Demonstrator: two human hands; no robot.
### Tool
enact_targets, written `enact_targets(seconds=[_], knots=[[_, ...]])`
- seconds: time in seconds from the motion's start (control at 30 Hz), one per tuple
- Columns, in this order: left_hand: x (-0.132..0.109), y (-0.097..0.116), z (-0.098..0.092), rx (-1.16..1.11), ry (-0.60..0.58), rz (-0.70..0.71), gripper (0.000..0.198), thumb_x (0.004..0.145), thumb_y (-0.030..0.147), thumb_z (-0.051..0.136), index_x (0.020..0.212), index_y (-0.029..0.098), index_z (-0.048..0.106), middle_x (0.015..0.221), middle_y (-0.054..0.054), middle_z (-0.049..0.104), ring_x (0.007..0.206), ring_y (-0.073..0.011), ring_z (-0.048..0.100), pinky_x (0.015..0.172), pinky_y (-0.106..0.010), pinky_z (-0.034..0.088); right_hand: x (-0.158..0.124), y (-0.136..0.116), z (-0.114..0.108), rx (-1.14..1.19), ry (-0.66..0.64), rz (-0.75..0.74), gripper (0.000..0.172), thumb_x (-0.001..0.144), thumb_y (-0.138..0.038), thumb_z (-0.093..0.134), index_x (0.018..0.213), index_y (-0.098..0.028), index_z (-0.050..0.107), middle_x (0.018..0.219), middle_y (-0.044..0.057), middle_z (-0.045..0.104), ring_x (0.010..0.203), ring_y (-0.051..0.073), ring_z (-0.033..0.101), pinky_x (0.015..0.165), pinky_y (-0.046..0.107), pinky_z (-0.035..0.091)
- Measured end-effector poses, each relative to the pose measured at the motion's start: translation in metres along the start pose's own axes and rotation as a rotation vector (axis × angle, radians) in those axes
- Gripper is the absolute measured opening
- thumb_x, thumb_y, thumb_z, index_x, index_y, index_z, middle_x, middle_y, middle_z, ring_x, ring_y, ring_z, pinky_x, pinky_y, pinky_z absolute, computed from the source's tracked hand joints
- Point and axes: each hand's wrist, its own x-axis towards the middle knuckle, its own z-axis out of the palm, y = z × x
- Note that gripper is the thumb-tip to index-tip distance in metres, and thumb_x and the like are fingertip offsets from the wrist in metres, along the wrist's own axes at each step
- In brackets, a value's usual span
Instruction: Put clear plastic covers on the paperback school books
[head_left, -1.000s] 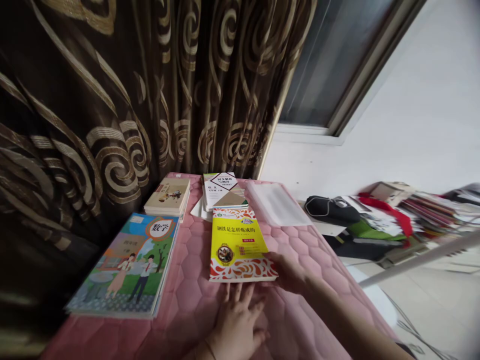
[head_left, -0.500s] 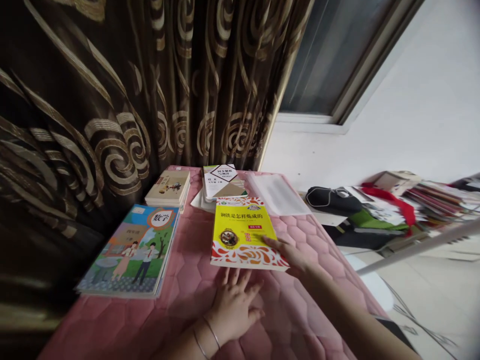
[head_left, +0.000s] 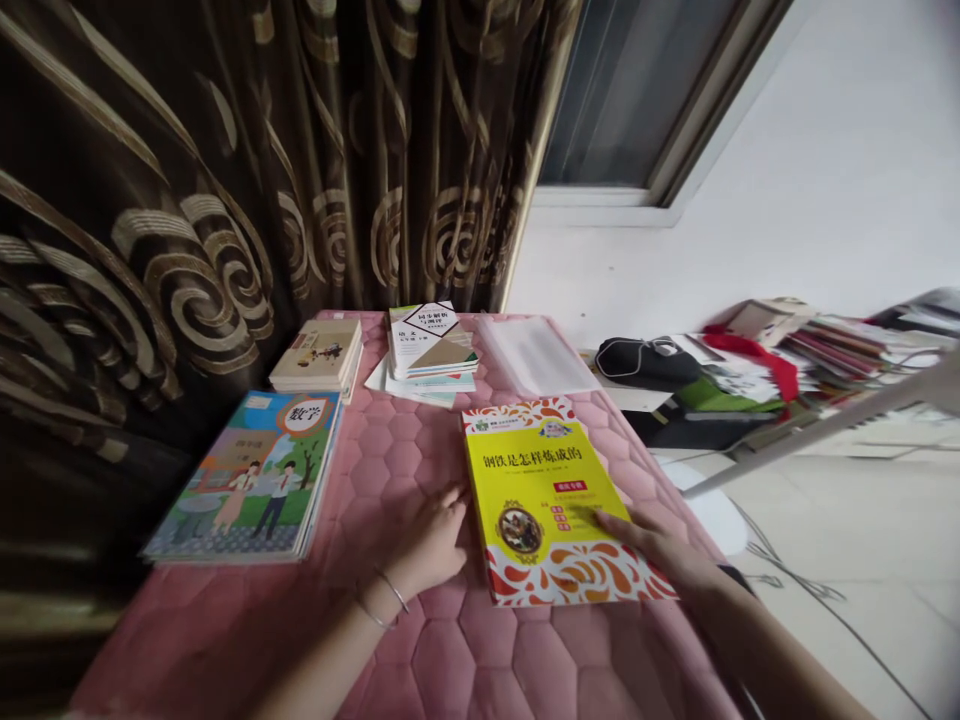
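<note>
A yellow book (head_left: 547, 500) with a red and white patterned border lies flat on the pink quilted table cover (head_left: 495, 660). My right hand (head_left: 660, 548) rests on its lower right part, fingers stretched flat over the cover. My left hand (head_left: 431, 535) lies open on the pink cover, fingertips touching the book's left edge. A bracelet circles my left wrist.
A blue illustrated textbook (head_left: 251, 480) lies at the left. Behind it sit a tan book (head_left: 319, 350), a stack of workbooks (head_left: 431, 342) and a clear plastic sleeve (head_left: 536, 355). A dark patterned curtain (head_left: 225, 180) hangs behind. Cluttered books and a black pouch (head_left: 649, 362) lie to the right.
The yellow book has slid right and toward me under my right hand. My left hand moved from below the book to its left edge. The view tilted down.
</note>
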Motion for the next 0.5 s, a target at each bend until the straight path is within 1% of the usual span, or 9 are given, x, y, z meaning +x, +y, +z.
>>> enact_targets(seconds=[0.07, 0.13, 0.27, 0.33, 0.43, 0.5], knots=[[-0.002, -0.001, 0.002, 0.016, -0.028, -0.059, 0.072, 0.073, 0.015, 0.061, 0.142, 0.017, 0.038, 0.151, -0.013, 0.034, 0.14, -0.0265, 0.03, 0.116, -0.043, 0.03, 0.004, 0.009, -0.001, -0.021, -0.033, 0.019, 0.063, 0.075, -0.039, 0.072, 0.129, -0.012, 0.055, 0.109, 0.017, 0.07, 0.095, 0.032, 0.069, 0.089, 0.044, 0.055], [-0.003, -0.001, 0.003, 0.013, -0.04, -0.08, 0.072, 0.074, 0.016, 0.06, 0.142, 0.016, 0.036, 0.153, -0.014, 0.031, 0.141, -0.0259, 0.027, 0.116, -0.043, 0.028, 0.007, 0.016, -0.002, -0.038, -0.061, 0.031, 0.062, 0.076, -0.041, 0.071, 0.128, -0.012, 0.055, 0.109, 0.017, 0.07, 0.092, 0.031, 0.07, 0.087, 0.044, 0.056], [-0.007, 0.001, 0.0, 0.012, -0.051, -0.032, 0.071, 0.077, 0.019, 0.057, 0.144, 0.017, 0.033, 0.154, -0.013, 0.028, 0.143, -0.0255, 0.023, 0.116, -0.046, 0.028, 0.011, 0.021, -0.005, -0.04, -0.066, 0.026, 0.058, 0.078, -0.043, 0.069, 0.125, -0.012, 0.057, 0.108, 0.016, 0.071, 0.091, 0.029, 0.07, 0.086, 0.042, 0.056], [-0.008, 0.003, -0.002, 0.047, -0.078, -0.003, 0.073, 0.077, 0.02, 0.057, 0.145, 0.016, 0.03, 0.154, -0.014, 0.028, 0.144, -0.0262, 0.02, 0.116, -0.049, 0.025, 0.011, 0.02, -0.005, -0.037, -0.055, 0.026, 0.056, 0.078, -0.044, 0.069, 0.123, -0.011, 0.058, 0.106, 0.016, 0.071, 0.09, 0.029, 0.07, 0.085, 0.042, 0.056], [-0.01, 0.005, -0.005, 0.111, -0.126, 0.041, 0.085, 0.073, 0.031, 0.064, 0.147, 0.014, 0.025, 0.155, -0.016, 0.024, 0.144, -0.0296, 0.014, 0.117, -0.054, 0.018, 0.013, 0.017, -0.004, -0.074, -0.047, 0.024, 0.055, 0.078, -0.046, 0.069, 0.119, -0.01, 0.06, 0.104, 0.016, 0.072, 0.087, 0.027, 0.071, 0.083, 0.041, 0.056], [-0.01, 0.006, -0.006, 0.15, -0.149, 0.051, 0.099, 0.067, 0.042, 0.071, 0.147, 0.013, 0.023, 0.155, -0.018, 0.021, 0.144, -0.0326, 0.013, 0.117, -0.056, 0.016, 0.014, 0.015, -0.002, -0.144, -0.015, 0.035, 0.055, 0.076, -0.049, 0.069, 0.113, -0.01, 0.062, 0.099, 0.015, 0.073, 0.081, 0.026, 0.071, 0.077, 0.038, 0.057]])
